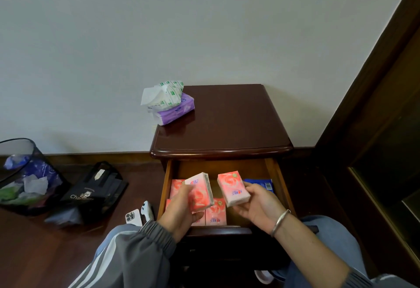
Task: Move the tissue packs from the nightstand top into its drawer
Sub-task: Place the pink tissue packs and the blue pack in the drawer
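The dark wooden nightstand [227, 133] has its top drawer [276, 180] pulled open. Above the drawer my left hand [179, 215] grips a pink rose-print tissue pack [201, 191]. To its right my right hand [261, 206] holds a second pink pack [233, 188]. Several more pink packs [216, 213] lie in the drawer, with a blue packet [261, 184] at the drawer's right. On the nightstand's back left corner a green-and-white tissue pack [168, 93] rests on a purple tissue pack [175, 111].
A dark bin [25, 174] with rubbish stands on the floor at the left. Beside it lie a black bag [95, 192], a white phone [133, 217] and a white controller [147, 210]. A dark wooden frame [375, 105] rises at the right.
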{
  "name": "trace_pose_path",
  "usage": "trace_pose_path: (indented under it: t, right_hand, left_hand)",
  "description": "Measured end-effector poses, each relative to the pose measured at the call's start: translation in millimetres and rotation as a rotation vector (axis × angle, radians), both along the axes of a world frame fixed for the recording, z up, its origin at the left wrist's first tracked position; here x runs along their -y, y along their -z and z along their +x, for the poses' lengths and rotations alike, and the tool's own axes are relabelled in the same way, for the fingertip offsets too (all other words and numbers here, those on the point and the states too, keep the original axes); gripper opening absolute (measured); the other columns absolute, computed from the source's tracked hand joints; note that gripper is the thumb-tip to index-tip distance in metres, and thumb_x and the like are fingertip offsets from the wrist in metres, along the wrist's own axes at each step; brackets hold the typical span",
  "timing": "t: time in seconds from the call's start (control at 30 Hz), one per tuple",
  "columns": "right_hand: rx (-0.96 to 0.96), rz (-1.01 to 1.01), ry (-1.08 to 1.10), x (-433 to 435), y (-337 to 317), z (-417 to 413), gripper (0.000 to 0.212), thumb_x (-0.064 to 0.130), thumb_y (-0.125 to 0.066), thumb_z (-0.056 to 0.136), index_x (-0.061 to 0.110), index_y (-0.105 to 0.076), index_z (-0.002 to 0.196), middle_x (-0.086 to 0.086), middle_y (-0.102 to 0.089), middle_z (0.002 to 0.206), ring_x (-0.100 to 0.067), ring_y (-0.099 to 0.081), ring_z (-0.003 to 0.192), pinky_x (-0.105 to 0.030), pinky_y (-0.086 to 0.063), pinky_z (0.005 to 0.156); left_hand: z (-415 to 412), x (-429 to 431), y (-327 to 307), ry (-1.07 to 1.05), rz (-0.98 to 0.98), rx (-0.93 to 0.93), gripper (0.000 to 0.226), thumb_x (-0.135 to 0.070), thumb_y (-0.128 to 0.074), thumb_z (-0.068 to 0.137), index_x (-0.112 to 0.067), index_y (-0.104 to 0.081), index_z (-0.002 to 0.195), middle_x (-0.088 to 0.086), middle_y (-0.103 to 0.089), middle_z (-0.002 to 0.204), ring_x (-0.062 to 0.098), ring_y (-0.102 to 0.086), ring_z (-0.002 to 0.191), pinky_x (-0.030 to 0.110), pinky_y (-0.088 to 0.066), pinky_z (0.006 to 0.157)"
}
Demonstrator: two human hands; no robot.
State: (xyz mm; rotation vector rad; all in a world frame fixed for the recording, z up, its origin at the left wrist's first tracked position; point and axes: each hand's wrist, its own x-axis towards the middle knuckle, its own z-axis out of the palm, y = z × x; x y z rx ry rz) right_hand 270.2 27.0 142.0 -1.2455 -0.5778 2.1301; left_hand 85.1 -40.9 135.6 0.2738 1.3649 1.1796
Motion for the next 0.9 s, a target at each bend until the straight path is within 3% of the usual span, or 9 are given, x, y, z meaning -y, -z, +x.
trace_pose_path:
  t: [0.1, 0.27, 0.37, 0.43, 0.53, 0.63, 0.7, 0.8, 0.9]
  right_hand:
    - [0.031, 0.057, 0.009, -8, 3, 6, 0.020, 0.017, -0.051, 0.093, 0.012, -0.062, 0.109, -0.015, -0.069, 0.105, -0.025, -0.065, 0.095, -0.035, -0.054, 0.064]
    - [0.110, 0.301, -0.124, -31, -6, 21, 0.021, 0.020, -0.050, 0.095, 0.015, -0.071, 0.099, -0.010, -0.071, 0.094, -0.019, -0.067, 0.084, -0.031, -0.056, 0.065]
    - [0.285, 0.456, -0.235, -43, -14, 25, 0.026, 0.029, -0.048, 0.096, 0.018, -0.071, 0.098, -0.007, -0.070, 0.088, -0.014, -0.066, 0.080, -0.028, -0.053, 0.067]
    - [0.500, 0.642, -0.367, -50, -21, 26, 0.031, 0.038, -0.046, 0.095, 0.024, -0.073, 0.090, -0.004, -0.072, 0.085, -0.013, -0.066, 0.080, -0.027, -0.049, 0.074]
    - [0.584, 0.795, -0.628, -56, -34, 19, 0.035, 0.047, -0.045, 0.093, 0.027, -0.073, 0.089, -0.002, -0.073, 0.090, -0.013, -0.067, 0.087, -0.028, -0.048, 0.084]
    - [0.598, 0.805, -0.871, -58, -43, 6, 0.033, 0.048, -0.049, 0.090, 0.026, -0.074, 0.090, 0.000, -0.072, 0.089, -0.009, -0.067, 0.083, -0.022, -0.049, 0.076]
    - [0.634, 0.830, -0.961, -59, -46, -4, 0.029, 0.046, -0.053, 0.089, 0.025, -0.073, 0.089, 0.005, -0.070, 0.081, -0.003, -0.066, 0.073, -0.018, -0.047, 0.067]
    - [0.610, 0.875, -0.925, -61, -46, -17, 0.025, 0.042, -0.061, 0.085, 0.020, -0.070, 0.089, 0.006, -0.069, 0.078, 0.000, -0.065, 0.066, -0.015, -0.046, 0.059]
    - [0.593, 0.926, -0.859, -58, -41, -28, 0.028, 0.039, -0.067, 0.082, 0.013, -0.066, 0.092, -0.003, -0.069, 0.079, -0.006, -0.065, 0.066, -0.017, -0.048, 0.059]
  left_hand:
    - [-4, 4, 2, 0.106, 0.056, -0.136, 0.023, -0.012, -0.048, 0.093, -0.015, -0.055, 0.115, 0.006, -0.066, 0.090, 0.016, -0.067, 0.076, 0.030, -0.049, 0.064]
    - [-7, 10, 3, 0.233, 0.087, -0.345, 0.027, -0.013, -0.057, 0.092, -0.017, -0.056, 0.119, 0.008, -0.070, 0.097, 0.016, -0.069, 0.073, 0.028, -0.045, 0.064]
    - [-5, 13, 7, 0.343, 0.109, -0.402, 0.028, -0.012, -0.056, 0.093, -0.016, -0.057, 0.120, 0.001, -0.070, 0.086, 0.002, -0.065, 0.058, 0.013, -0.044, 0.052]
    - [-4, 12, 6, 0.416, 0.126, -0.422, 0.032, -0.013, -0.055, 0.094, -0.015, -0.054, 0.125, -0.001, -0.068, 0.094, -0.002, -0.066, 0.069, 0.010, -0.047, 0.058]
    - [-4, 9, 8, 0.540, 0.130, -0.485, 0.039, -0.020, -0.052, 0.096, -0.016, -0.048, 0.135, -0.001, -0.062, 0.119, 0.006, -0.061, 0.104, 0.018, -0.050, 0.085]
    - [-4, 9, 7, 0.610, 0.116, -0.489, 0.033, -0.027, -0.046, 0.099, -0.024, -0.046, 0.132, -0.014, -0.059, 0.112, -0.008, -0.058, 0.095, 0.003, -0.044, 0.071]
    - [-5, 10, 4, 0.613, 0.089, -0.467, 0.028, -0.036, -0.039, 0.100, -0.029, -0.049, 0.126, -0.018, -0.058, 0.109, -0.012, -0.058, 0.089, 0.004, -0.042, 0.067]
    - [-8, 11, 3, 0.581, 0.065, -0.429, 0.034, -0.056, -0.035, 0.094, -0.036, -0.057, 0.110, -0.017, -0.065, 0.101, -0.008, -0.063, 0.082, 0.009, -0.046, 0.063]
    - [-12, 12, 1, 0.633, 0.100, -0.406, 0.058, -0.080, -0.038, 0.074, -0.041, -0.053, 0.114, -0.019, -0.066, 0.107, -0.008, -0.062, 0.092, 0.010, -0.047, 0.068]
